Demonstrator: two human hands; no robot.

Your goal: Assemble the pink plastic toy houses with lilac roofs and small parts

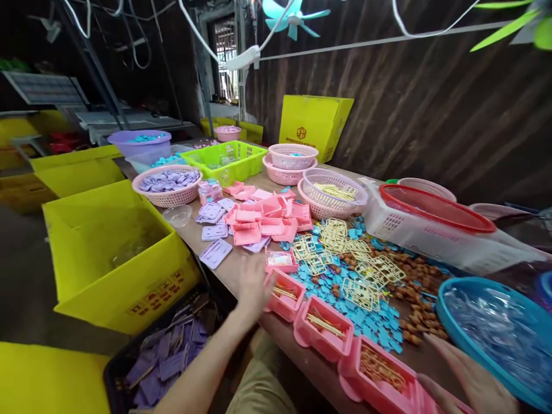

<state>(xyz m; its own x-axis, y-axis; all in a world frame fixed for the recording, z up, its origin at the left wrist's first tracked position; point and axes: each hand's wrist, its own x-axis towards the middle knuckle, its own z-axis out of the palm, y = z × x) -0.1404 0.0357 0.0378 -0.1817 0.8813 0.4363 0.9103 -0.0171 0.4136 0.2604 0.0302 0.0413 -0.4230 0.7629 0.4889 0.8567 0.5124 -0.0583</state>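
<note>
A row of pink plastic boxes [324, 328] stands along the table's front edge. Thin cream sticks lie in the two boxes on the left, and orange-brown pieces fill the larger box [379, 368] to their right. My left hand [252, 286], blurred, has its fingers stretched out at the left end of the row, against the end box [284, 296]. At the right end, my right hand [476, 376] is spread with thumb and fingers apart beside the last pink box, partly out of frame. Beyond the row sits a small pink tray [281, 260] with a white piece inside.
Blue pieces [371, 322], cream frames [361, 293] and brown pieces [425, 319] cover the table. Pink trays [263, 215] and lilac plates [215, 253] are piled behind. A blue basin [495, 339] of clear parts stands right; a yellow carton [112, 253] and black crate [116, 368] stand left.
</note>
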